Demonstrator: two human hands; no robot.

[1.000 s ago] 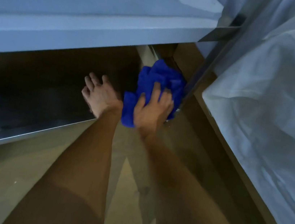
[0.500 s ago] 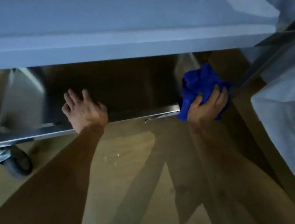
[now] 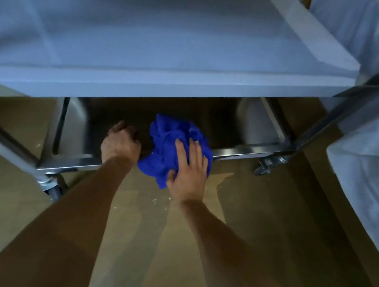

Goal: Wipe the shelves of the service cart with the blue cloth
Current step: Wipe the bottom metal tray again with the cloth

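A steel service cart fills the upper view, with a pale middle shelf (image 3: 163, 42) above a dark bottom shelf (image 3: 253, 133). The bunched blue cloth (image 3: 168, 145) lies over the bottom shelf's front rim, near its middle. My right hand (image 3: 188, 170) presses flat on the cloth with fingers spread. My left hand (image 3: 120, 142) rests just left of the cloth, fingers curled over the same front rim. The back of the bottom shelf is hidden under the middle shelf.
Castor wheels sit at the cart's front left (image 3: 52, 187) and front right (image 3: 265, 166) corners. A white draped sheet (image 3: 376, 157) hangs close on the right. The brown floor (image 3: 168, 250) lies below, with small specks near the cloth.
My right hand has slid the cloth left from the bottom shelf's right corner to the middle of its front rim. My left hand now grips the rim beside it. The view has pulled back.
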